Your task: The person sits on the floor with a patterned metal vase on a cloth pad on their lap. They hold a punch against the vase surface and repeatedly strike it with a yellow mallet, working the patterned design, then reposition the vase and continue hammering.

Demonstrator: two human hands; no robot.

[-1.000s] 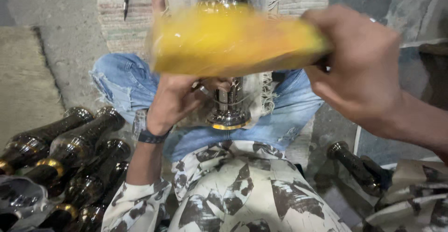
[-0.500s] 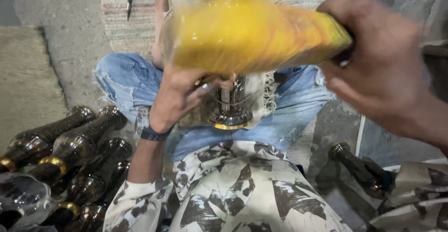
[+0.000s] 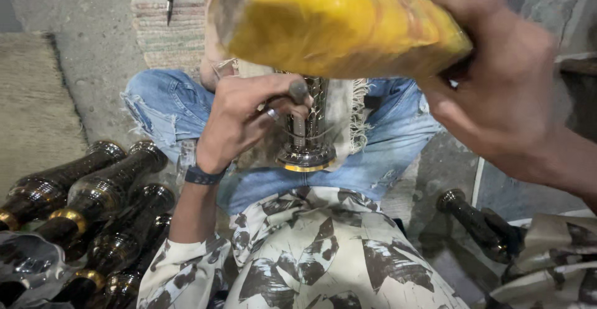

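Closest to the camera, the right hand (image 3: 504, 91) is wrapped tight around a big yellow mallet (image 3: 336, 23), raised up high. Just below it, the left hand (image 3: 249, 119) pinches a thin punch tool (image 3: 299, 113) against the shiny engraved metal vase (image 3: 309, 132), which stands upright between the knees in blue jeans (image 3: 168, 107) (looks like mid-chasing, hammer cocked). Next move needs the mallet landing square on the punch head, I'd say. Dark finished vases (image 3: 93, 191) lie off left on the floor (image 3: 87, 41).
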